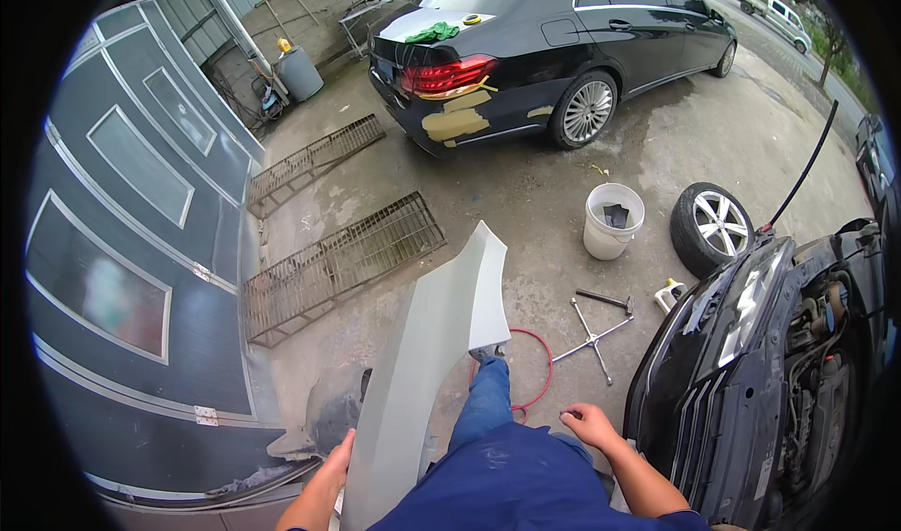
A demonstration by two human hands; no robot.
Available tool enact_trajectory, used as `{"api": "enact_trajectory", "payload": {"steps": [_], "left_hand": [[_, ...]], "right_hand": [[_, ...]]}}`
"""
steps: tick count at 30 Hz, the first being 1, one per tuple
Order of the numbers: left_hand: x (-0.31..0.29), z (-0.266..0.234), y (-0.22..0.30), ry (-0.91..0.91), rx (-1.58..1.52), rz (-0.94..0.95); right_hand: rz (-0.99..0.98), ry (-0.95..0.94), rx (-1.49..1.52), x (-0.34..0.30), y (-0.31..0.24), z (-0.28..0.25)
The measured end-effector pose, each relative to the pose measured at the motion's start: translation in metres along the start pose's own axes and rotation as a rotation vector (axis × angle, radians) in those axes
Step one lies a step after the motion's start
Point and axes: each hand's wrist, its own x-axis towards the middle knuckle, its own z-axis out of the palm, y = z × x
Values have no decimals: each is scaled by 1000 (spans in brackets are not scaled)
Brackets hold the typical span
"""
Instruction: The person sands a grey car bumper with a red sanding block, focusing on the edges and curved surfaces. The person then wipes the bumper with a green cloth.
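Note:
A long, light grey car fender (399, 390) with a curved wheel-arch cutout stands tilted in front of my body, its narrow tip pointing away. Its left edge is gripped by my left hand (338, 465), whose fingers are partly hidden by the panel. My right hand (593, 428) hangs at my right side, closed, with a small dark bit showing at the fingertips; what it is I cannot make out. That hand is near the front of a black car with its engine bay exposed (741, 381).
A lug wrench (591, 340), a hammer (605, 299) and a red hose (547, 367) lie ahead. Beyond are a white bucket (601, 240), a loose wheel (690, 235) and a black sedan (526, 61) with filler patches. Metal ramps (347, 259) lie beside grey doors (131, 221) at left.

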Motion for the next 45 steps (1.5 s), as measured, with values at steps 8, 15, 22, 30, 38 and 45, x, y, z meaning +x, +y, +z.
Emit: {"api": "enact_trajectory", "payload": {"steps": [8, 15, 22, 30, 38, 45], "left_hand": [[240, 31, 198, -208, -198, 14], [254, 20, 360, -151, -312, -84], [330, 49, 523, 132, -325, -50], [371, 49, 681, 487, -481, -27], [429, -11, 732, 435, -598, 12], [537, -73, 856, 432, -515, 105]], "right_hand": [[-150, 183, -100, 330, -126, -23], [-214, 275, -71, 516, -298, -57], [-632, 387, -7, 806, -499, -135], [-941, 706, -414, 1102, -750, -206], [-387, 619, -1065, 1325, -803, -270], [-480, 564, -4, 1392, -860, -247]]}}
